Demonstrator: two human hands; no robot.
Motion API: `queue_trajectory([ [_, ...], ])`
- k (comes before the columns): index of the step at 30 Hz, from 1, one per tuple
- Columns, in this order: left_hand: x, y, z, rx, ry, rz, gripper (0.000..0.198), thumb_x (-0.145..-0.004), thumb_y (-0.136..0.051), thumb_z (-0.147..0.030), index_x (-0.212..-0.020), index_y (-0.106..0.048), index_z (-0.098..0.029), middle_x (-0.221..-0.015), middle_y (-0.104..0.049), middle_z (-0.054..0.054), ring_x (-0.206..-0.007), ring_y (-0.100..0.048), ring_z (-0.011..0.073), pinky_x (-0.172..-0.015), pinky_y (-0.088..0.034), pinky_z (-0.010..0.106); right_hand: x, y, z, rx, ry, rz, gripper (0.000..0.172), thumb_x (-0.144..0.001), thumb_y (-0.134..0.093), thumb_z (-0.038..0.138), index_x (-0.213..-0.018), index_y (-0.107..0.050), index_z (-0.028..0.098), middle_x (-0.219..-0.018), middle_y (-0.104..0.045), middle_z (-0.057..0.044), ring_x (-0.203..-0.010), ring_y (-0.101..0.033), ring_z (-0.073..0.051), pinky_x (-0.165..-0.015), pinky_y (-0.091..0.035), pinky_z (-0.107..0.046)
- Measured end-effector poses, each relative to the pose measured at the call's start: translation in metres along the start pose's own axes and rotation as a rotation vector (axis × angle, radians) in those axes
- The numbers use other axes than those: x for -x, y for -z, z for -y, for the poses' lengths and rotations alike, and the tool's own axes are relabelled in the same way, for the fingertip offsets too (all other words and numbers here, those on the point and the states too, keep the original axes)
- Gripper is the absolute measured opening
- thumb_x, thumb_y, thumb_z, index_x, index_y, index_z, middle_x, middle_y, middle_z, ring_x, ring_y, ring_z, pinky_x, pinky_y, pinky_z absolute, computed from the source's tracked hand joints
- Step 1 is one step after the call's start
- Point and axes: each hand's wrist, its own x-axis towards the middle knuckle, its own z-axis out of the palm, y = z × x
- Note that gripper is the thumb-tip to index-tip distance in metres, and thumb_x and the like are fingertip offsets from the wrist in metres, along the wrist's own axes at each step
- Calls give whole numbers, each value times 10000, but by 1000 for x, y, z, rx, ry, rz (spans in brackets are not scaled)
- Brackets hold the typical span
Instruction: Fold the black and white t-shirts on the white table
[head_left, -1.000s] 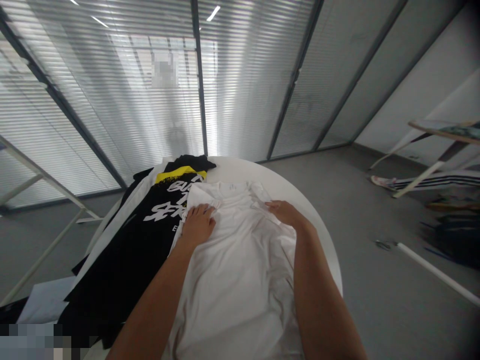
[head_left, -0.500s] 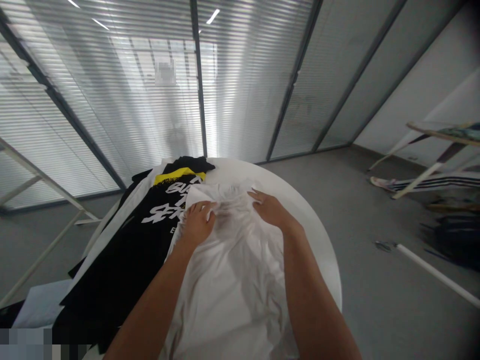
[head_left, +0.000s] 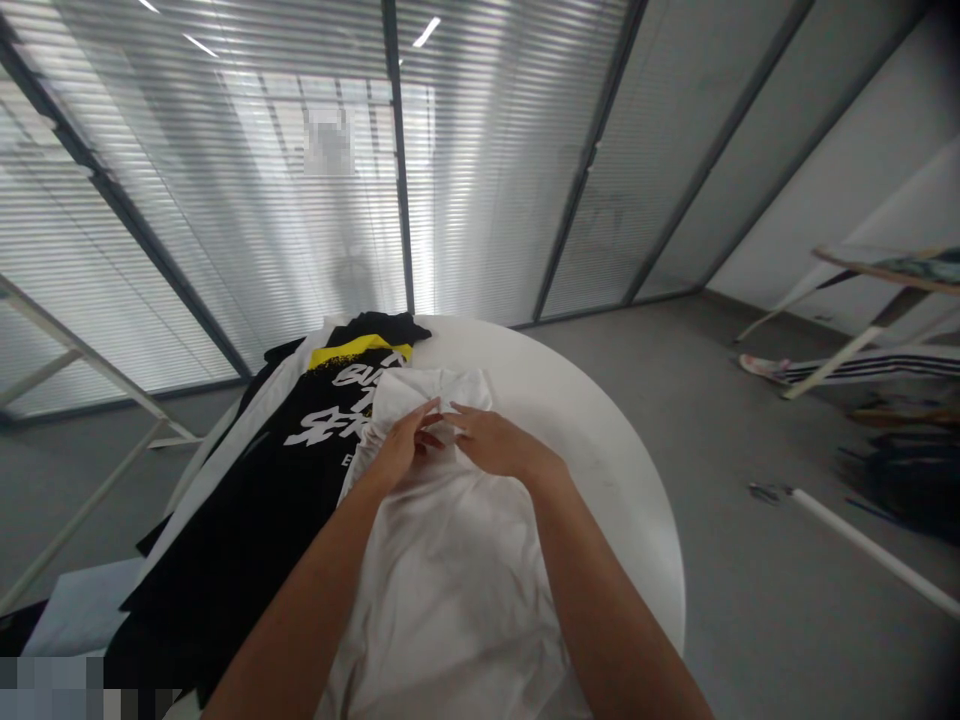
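A white garment [head_left: 457, 560] lies lengthwise on the round white table [head_left: 600, 450], its cloth creased and its far end narrow. My left hand [head_left: 405, 447] is closed on the cloth near that far end, fingertips bunched toward the middle. Facing it from the right, my right hand [head_left: 495, 440] has its fingers on the same gathered part, almost meeting the left fingertips. The cloth right under the fingers is partly hidden. Left of the white garment, and partly under its edge, is a black shirt [head_left: 247, 530] with white lettering and a yellow band.
More black and white clothes lie under the black shirt. A pale folded cloth [head_left: 86, 605] is at the lower left. A metal frame [head_left: 90, 360] stands left of the table. On the floor to the right is a white pole [head_left: 870, 545]. Blinds-covered glass panels [head_left: 480, 160] rise behind.
My right hand has moved left toward my left hand, bringing the garment's right edge inward. My left hand has shifted slightly right. The far end is narrower now.
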Motion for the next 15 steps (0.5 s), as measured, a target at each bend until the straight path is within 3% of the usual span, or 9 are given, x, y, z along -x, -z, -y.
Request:
queue_trajectory([
  [6, 0, 2, 6, -67, -31, -3, 510, -927, -379, -411, -1393, -475, -224, -1221, -638, 100, -719, -663, 134, -515, -423, 211, 2, 8, 9, -12, 59, 33, 411, -911, -386, 148, -1266, -588, 190, -1410, -501, -95, -1312, -449, -206, -1074, -351, -360],
  [10, 2, 5, 8, -231, -95, 1, 460, -902, -408, -309, -1327, -551, -209, -1160, -667, 75, -749, -644, 145, -598, -472, 246, 2, 8, 8, -115, 96, 17, 345, -899, -428, 156, -1182, -617, 210, -1331, -575, -58, -1240, -505, -180, -1062, -349, -331],
  [15, 1, 2, 4, -315, -71, -109, 421, -893, -405, -318, -1200, -653, -172, -1023, -702, 80, -771, -623, 177, -696, -486, 299, 9, 11, -3, -111, -74, 12, 294, -821, -566, 233, -1107, -582, 167, -1129, -651, -97, -1033, -595, -197, -880, -440, -295],
])
